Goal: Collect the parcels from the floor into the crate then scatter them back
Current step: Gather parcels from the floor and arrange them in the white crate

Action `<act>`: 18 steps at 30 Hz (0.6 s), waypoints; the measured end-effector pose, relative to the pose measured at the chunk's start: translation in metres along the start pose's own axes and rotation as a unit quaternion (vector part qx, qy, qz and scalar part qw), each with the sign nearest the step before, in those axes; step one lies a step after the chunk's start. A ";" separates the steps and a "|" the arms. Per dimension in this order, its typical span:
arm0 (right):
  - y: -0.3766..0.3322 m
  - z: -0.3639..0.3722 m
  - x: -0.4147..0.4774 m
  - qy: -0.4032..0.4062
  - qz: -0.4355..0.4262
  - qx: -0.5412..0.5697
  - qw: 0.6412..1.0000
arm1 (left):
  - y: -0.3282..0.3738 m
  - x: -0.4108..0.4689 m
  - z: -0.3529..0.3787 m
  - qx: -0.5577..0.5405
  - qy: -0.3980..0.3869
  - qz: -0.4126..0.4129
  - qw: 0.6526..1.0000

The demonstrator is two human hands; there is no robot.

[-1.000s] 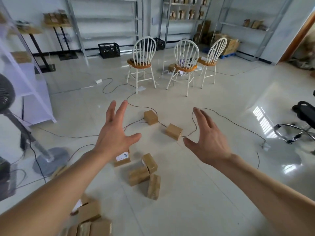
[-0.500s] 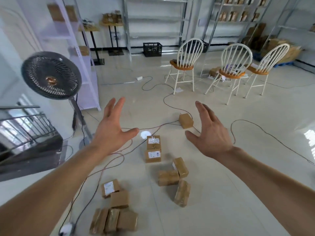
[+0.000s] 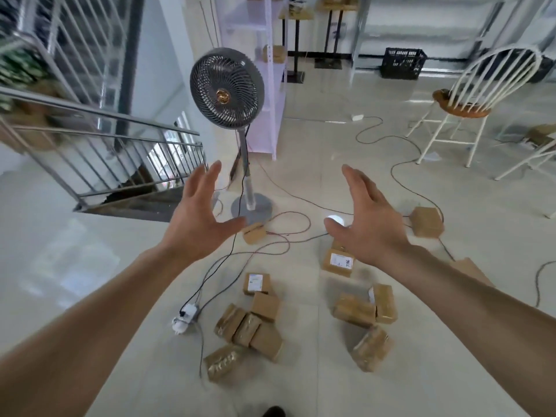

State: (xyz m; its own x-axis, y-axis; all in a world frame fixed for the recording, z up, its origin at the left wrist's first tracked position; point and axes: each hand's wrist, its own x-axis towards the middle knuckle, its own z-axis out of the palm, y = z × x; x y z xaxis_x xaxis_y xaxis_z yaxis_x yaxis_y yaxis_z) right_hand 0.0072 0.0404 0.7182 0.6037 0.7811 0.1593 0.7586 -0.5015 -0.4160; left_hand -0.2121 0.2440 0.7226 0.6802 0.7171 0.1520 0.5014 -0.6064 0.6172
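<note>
Several brown cardboard parcels lie scattered on the pale tiled floor. One cluster of parcels [image 3: 249, 326] sits near the bottom middle, another group [image 3: 365, 308] to its right. A labelled parcel [image 3: 337, 262] lies just under my right hand, and single parcels rest by the fan base [image 3: 254, 233] and at the right [image 3: 426, 221]. My left hand [image 3: 200, 218] and my right hand [image 3: 365, 222] are held out above the floor, fingers spread, palms facing each other, holding nothing. A black crate [image 3: 403, 63] stands far back by the shelves.
A grey pedestal fan [image 3: 227, 88] stands ahead, its base [image 3: 252, 207] between my hands. Cables loop over the floor to a white power strip [image 3: 185, 317]. A stairwell with a metal railing [image 3: 99, 136] opens at the left. A white chair [image 3: 469, 97] stands at the right.
The view has swung left: the fan and the stairwell railing moved toward the middle, the chairs slid to the right edge. Both hands stay open and spread, holding nothing.
</note>
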 end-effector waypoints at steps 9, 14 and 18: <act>0.055 -0.025 -0.025 0.002 -0.014 0.012 1.000 | 0.045 -0.022 0.046 0.006 -0.007 -0.012 1.000; 0.127 -0.078 -0.050 0.041 0.044 -0.020 0.998 | 0.119 -0.003 0.096 -0.022 -0.038 0.041 0.998; 0.189 -0.114 -0.079 0.074 0.116 -0.029 0.990 | 0.177 0.015 0.149 -0.039 -0.087 0.081 0.992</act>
State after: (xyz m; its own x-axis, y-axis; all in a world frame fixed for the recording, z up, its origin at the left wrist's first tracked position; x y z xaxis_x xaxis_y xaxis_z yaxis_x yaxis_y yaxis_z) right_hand 0.1313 -0.1584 0.7287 0.7896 0.5814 0.1961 0.6051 -0.6848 -0.4061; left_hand -0.0338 0.0963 0.7190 0.8340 0.5377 0.1234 0.3394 -0.6764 0.6537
